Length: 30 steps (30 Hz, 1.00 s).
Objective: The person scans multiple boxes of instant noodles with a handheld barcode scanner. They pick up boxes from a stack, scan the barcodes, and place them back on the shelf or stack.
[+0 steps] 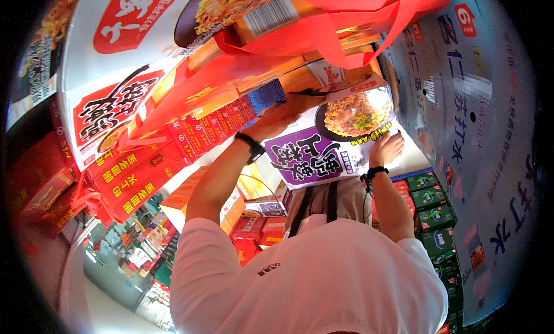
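Observation:
A white and purple noodle carton (303, 155), with a picture of a noodle dish on it, is in front of my torso. My left hand (283, 114) reaches over its far left side and is closed on it; the fingertips are in shadow at the far edge. Beside the carton's right edge is my right hand (388, 149), its fingers apart and slightly bent. I cannot tell how firmly it touches the carton. Both wrists wear dark bands.
Large white and red noodle cartons (109, 86) rise close on the left. Red bags with loop handles (398, 28) hang overhead at the front. Red boxes (130, 184) are stacked at left, green packs (435, 218) at right. A tall pale printed stack (479, 132) lines the right side.

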Available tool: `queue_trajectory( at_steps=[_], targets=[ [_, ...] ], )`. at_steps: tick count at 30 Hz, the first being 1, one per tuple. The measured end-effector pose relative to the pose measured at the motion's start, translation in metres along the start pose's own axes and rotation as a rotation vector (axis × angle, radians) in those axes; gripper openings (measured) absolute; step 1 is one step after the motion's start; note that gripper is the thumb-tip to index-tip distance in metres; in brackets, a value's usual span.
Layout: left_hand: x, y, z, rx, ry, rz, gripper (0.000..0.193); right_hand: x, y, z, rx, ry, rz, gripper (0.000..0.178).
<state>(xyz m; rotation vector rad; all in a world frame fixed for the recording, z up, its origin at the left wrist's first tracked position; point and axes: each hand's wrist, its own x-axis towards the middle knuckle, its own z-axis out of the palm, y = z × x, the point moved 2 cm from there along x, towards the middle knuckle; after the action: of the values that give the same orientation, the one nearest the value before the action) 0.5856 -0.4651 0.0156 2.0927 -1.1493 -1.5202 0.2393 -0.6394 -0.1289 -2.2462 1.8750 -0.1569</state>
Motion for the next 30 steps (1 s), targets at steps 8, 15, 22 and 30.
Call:
queue_trajectory(
  at_steps=[8, 15, 22, 30],
  targets=[
    [-0.075, -0.108, 0.034, 0.206, 0.304, -0.148, 0.051, 0.015, -0.011, -0.024, 0.038, -0.163, -0.035, 0.056],
    [-0.049, -0.127, 0.055, 0.351, 0.522, -0.145, 0.059, 0.010, 0.054, -0.059, 0.095, -0.453, -0.157, 0.062],
    [-0.056, -0.121, 0.071, 0.451, 0.617, -0.115, 0.068, -0.010, 0.125, -0.046, 0.290, -0.754, 0.180, 0.064],
    [-0.104, -0.070, 0.139, 0.533, 0.425, -0.032, 0.054, 0.014, 0.116, -0.059, 0.725, -0.994, 0.444, 0.051]
  ],
)
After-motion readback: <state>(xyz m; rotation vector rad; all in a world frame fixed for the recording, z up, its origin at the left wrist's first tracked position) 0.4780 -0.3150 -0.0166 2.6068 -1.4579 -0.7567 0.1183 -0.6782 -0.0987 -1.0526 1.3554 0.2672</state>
